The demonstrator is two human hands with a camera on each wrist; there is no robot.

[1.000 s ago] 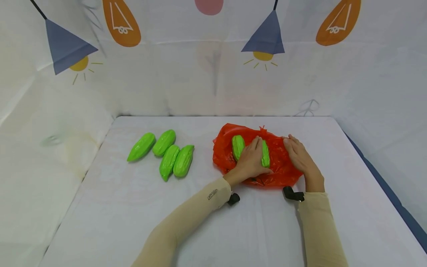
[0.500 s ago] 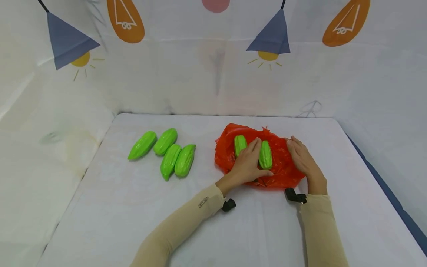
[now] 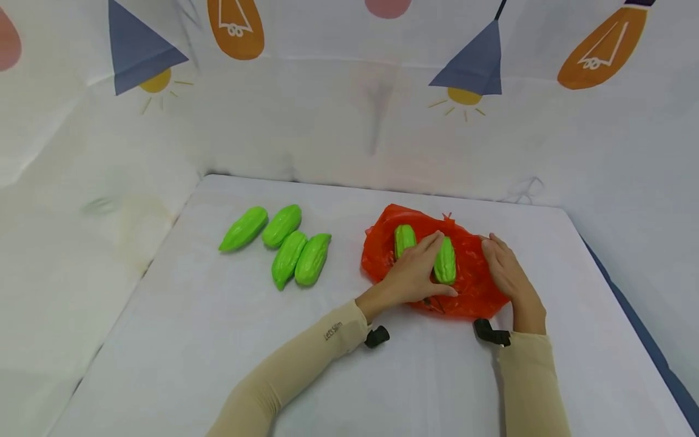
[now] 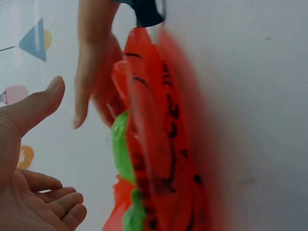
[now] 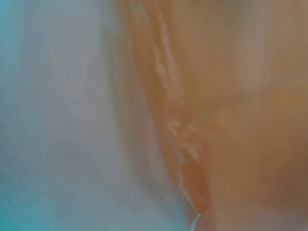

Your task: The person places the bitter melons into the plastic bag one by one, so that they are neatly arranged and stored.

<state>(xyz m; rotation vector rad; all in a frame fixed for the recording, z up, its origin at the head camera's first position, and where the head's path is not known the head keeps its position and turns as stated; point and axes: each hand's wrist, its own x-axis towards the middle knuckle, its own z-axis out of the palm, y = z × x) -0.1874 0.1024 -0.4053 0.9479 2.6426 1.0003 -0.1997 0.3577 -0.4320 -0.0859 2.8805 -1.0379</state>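
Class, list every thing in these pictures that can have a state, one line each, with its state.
Red plastic bag: crumpled, lying flat on the table.
Two gourds on the bag: lying side by side.
Four loose gourds: lying clustered on the table.
Left hand: open, fingers resting on the bag gourds.
Right hand: open, resting on the bag.

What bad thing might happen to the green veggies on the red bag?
The two gourds lie loose on top of the crumpled bag, so they might roll off. The left hand only rests beside one with straight fingers, and the right hand presses the thin plastic, which may slip or tear.
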